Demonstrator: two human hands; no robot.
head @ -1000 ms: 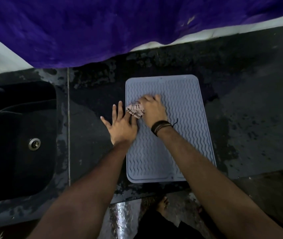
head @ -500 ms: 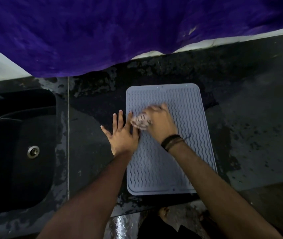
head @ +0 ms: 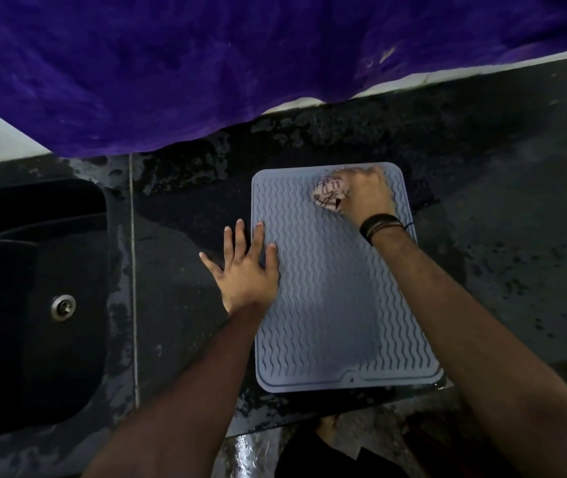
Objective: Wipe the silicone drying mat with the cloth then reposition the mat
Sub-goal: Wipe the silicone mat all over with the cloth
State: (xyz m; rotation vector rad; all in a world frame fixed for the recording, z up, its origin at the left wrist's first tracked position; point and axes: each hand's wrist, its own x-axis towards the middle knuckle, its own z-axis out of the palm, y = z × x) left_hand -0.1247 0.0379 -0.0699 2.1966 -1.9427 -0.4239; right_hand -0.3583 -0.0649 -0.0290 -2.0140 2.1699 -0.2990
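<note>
Right hand [head: 365, 193] gripping cloth [head: 330, 195] on mat [head: 337, 305], beside sink [head: 33, 257].

Right hand [head: 365, 194] gripping bunched cloth [head: 329, 195] at upper right of grey mat [head: 330, 305]; left hand [head: 246, 270] pressing flat on mat's left edge, centre frame.
</note>
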